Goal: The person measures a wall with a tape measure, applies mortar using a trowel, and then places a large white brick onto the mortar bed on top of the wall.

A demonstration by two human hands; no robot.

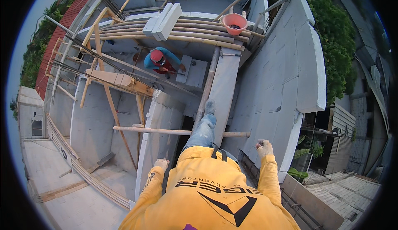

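My left hand [161,163] hangs by my side with its fingers curled in and no object showing in it. It is near the top of a light block wall [146,157]. On the other side, my right hand [265,148] is loosely closed beside the tall block wall [271,93], and I see nothing in it. One shoe [210,107] is set at the edge of a long grey plank [225,87], next to a round pole [211,80]. A bamboo pole [170,131] crosses under my leg. Farther along the plank lies a hammer [230,54].
A pink bucket [235,24] with dark contents stands on bamboo poles [195,33] ahead, with pale blocks [168,20] to its left. Below, a person in a red cap [156,55] works at a block [184,68]. Timber framing [105,80] rises at left; deep drops flank the plank.
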